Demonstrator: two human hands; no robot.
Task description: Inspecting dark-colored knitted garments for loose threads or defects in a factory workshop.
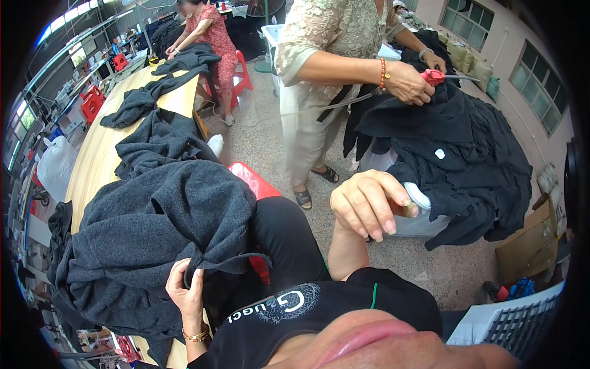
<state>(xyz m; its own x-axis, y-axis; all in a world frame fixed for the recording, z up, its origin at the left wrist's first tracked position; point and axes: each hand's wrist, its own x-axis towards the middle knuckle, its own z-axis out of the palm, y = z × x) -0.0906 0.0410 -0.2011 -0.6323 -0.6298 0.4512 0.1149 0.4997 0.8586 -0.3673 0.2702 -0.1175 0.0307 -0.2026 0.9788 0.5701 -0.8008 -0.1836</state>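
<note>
A bulky dark grey garment (160,227) of thick woolly cloth lies heaped on the table at my left and reaches over my lap. My left hand (186,286) pinches its edge between thumb and fingers. Raised to the right of my knee, my right hand (369,203) has its fingers curled together. Whatever they may hold is hidden. A white rounded piece (417,195) shows just beyond the right fingertips; I cannot tell whether the hand touches it or whether it belongs to the bin behind.
Black garments (467,154) overflow a translucent bin (409,227) at right. Beside it a co-worker's hand (409,84) grips a red-handled tool (432,77) with a hose. More grey garments lie along the wooden table (92,166). Another person (212,37) works at its far end. A red stool (253,179) stands near my knee.
</note>
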